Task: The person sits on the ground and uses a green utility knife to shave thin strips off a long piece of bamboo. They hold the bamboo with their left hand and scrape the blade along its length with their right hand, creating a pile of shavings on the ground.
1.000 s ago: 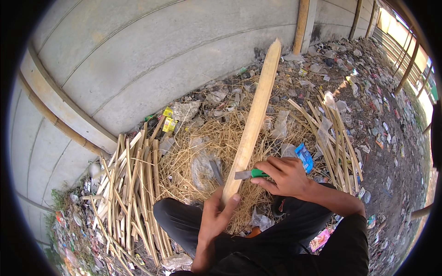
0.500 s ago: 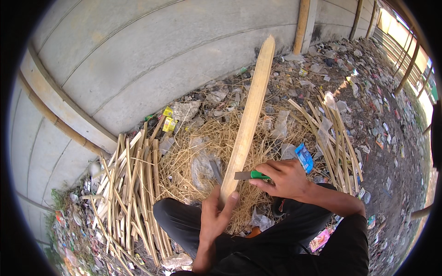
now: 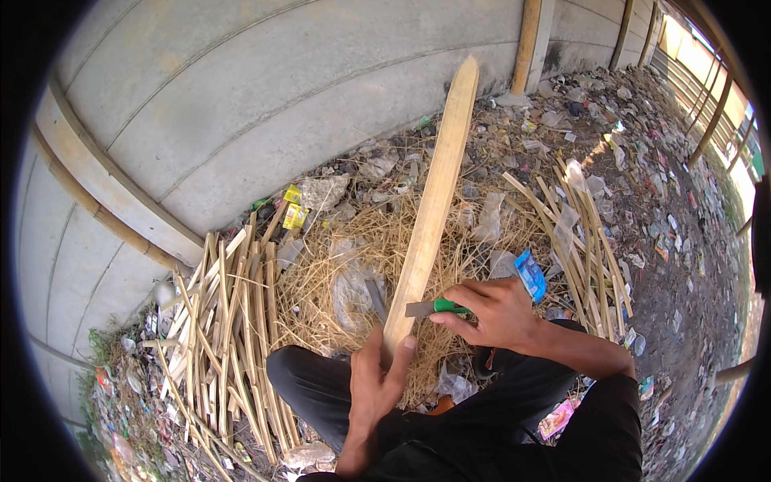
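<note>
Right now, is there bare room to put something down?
None fully; barest is dark, littered soil right of the thin wooden sticks near the blue plastic packet. Crowded: yellow straw beneath the long flat wooden strip; pale stick pile at left.

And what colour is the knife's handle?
The knife's handle is green; it shows best in the head view.

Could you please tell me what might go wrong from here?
The knife in the right grip reaches over the wooden strip just beyond the left grip, so a slip toward the body could cut its thumb.

The strip extends far past that single hold, so it might twist under the blade.
</note>
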`<state>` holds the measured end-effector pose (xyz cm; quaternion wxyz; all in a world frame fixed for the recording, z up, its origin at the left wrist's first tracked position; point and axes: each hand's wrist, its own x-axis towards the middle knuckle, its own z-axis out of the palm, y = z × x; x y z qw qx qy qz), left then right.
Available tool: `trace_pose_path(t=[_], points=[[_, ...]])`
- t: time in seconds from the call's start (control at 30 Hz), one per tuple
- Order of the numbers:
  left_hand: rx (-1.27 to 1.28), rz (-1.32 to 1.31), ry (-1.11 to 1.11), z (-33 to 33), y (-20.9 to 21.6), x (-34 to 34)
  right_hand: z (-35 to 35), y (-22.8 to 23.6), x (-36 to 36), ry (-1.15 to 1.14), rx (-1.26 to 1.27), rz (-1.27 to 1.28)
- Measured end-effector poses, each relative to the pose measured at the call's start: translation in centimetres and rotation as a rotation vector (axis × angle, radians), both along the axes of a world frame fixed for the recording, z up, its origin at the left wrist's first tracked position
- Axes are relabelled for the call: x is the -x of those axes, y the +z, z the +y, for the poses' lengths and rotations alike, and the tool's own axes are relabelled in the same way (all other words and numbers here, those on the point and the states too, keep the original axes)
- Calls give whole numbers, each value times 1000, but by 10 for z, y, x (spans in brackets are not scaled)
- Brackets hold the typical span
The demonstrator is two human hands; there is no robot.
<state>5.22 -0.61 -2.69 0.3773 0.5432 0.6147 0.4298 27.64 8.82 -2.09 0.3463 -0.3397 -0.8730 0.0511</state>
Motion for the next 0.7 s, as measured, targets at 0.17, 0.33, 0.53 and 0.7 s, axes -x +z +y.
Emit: trace_pose_path(t=[0.17,0.33,0.53,0.7], points=[[4,10,-7,-1,-1,0,0,-1,1,-7,-23,13],[-27,35,-21,-4,-8,3,-1,-2,0,-23,-52,-19],[-39,14,-30,-4,-11,4,-2,1,0,-37,-70,-48],[-29,69,-48,-4,-11,6,1,1,-3,-117,-54,4]])
